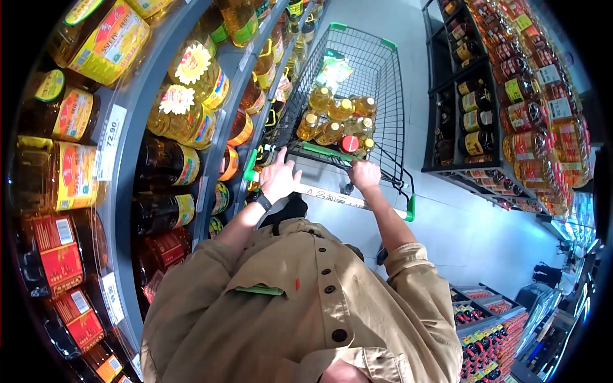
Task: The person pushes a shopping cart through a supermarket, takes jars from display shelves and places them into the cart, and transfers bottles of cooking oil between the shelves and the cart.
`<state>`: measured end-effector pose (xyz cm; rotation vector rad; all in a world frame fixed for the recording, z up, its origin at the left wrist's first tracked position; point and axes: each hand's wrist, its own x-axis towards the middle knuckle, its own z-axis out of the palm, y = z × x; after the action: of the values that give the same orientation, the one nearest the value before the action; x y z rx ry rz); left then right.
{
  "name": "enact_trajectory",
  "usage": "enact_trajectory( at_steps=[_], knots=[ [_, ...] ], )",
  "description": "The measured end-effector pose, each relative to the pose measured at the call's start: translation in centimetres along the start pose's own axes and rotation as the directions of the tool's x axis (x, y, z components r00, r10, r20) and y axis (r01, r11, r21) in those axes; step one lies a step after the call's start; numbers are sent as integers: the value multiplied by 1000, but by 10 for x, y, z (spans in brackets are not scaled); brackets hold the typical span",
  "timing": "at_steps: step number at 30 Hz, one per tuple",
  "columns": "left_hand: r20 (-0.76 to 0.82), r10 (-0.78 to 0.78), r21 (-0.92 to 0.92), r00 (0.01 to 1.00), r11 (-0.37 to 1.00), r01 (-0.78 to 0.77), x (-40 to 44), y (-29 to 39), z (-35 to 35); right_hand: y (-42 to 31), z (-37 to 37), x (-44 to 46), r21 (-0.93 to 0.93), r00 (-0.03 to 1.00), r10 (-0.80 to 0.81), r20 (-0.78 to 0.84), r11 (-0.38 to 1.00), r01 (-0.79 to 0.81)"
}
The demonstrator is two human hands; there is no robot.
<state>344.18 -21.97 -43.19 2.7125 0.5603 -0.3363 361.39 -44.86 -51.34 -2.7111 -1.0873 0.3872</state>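
from the wearer, the left hand (279,179) is laid at eleven o'clock across the cart handle (330,196), fingers apart, perhaps for steadying. at one, the right hand (365,175) is curled together; what is clamped cannot be told. at twelve, oil bottles (340,110) are bunched in the cart (389,45), caps up, likely against tipping.

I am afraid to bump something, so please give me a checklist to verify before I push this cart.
1. Left hand gripping firmly: cannot tell; it lies over the handle, fingers spread.
2. Right hand on the handle: not ok; it is curled past the bar, near the basket's edge.
3. Bottles inside the cart: ok.
4. Clearance from left shelf: cannot tell; the cart looks close.
5. Gap to right shelf: ok, floor shows between.
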Motion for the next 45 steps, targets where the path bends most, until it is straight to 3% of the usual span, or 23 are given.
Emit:
enact_trajectory(
  at_steps=[6,21,26,37,45],
  knots=[
    [13,-14,-12,1000,1000,14,33,0,-14,9,2,35,-33,999,32,29,999,-31],
    [-34,-31,-89,999,996,28,87,12,-22,44,-6,88,-13,997,-70,-13,997,69],
    [24,-126,-139,992,982,128,105,23,-24,56,-10,108,-7,997,-75,2,997,75],
    [-114,-219,-141,969,969,203,140,43,-8,85,-27,141,-13,992,-107,73,994,109],
    [-52,-290,-125,956,951,282,167,61,0,109,-28,164,-35,989,-132,62,990,134]
  ],
)
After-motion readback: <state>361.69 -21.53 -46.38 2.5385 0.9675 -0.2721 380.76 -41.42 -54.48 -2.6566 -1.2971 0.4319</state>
